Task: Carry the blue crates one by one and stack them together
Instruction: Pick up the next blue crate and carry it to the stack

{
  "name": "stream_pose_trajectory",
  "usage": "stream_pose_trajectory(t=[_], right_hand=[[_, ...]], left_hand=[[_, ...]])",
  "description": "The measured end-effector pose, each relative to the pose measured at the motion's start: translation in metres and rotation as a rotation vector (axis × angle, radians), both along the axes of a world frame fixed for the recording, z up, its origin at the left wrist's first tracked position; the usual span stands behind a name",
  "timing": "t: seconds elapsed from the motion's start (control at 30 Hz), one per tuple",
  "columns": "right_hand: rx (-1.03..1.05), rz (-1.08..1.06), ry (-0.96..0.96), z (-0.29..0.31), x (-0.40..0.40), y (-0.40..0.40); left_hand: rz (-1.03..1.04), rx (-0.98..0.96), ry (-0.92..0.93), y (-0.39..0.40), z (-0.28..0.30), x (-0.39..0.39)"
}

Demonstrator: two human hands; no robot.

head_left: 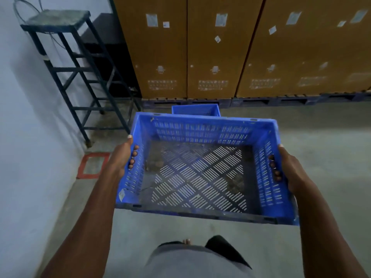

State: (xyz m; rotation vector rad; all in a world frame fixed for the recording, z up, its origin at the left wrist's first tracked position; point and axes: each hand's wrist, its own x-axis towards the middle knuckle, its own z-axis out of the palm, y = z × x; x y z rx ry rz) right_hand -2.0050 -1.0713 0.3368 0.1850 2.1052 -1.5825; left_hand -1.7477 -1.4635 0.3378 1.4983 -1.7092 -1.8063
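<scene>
We hold the blue plastic crate with slotted walls up in the air, left hand and right hand wrapped tight through its side handles. We should keep it level and set it squarely on the other blue crate on the grey floor ahead.

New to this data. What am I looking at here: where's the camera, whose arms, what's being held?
There is no robot. The single picture comes from a wide-angle camera worn on a person's head, looking forward and down. The left hand and right hand grip the side handle slots of an empty blue slotted crate, carried above a concrete floor. Ahead, a second blue crate sits on the floor, mostly hidden behind the carried one. Behind it are tall cardboard boxes on pallets; a metal stool stands by the wall at left.
</scene>
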Motion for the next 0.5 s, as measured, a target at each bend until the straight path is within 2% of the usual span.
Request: stream_pose_trajectory(t=[0.23, 0.5], right_hand=[[-0.020, 0.006, -0.026, -0.011, -0.153, -0.080], [0.008, 0.109, -0.098, -0.032, -0.334, -0.176]], left_hand=[[-0.036, 0.029, -0.008, -0.084, -0.002, -0.151], [0.042, 0.062, -0.022, -0.161, -0.030, -0.295]])
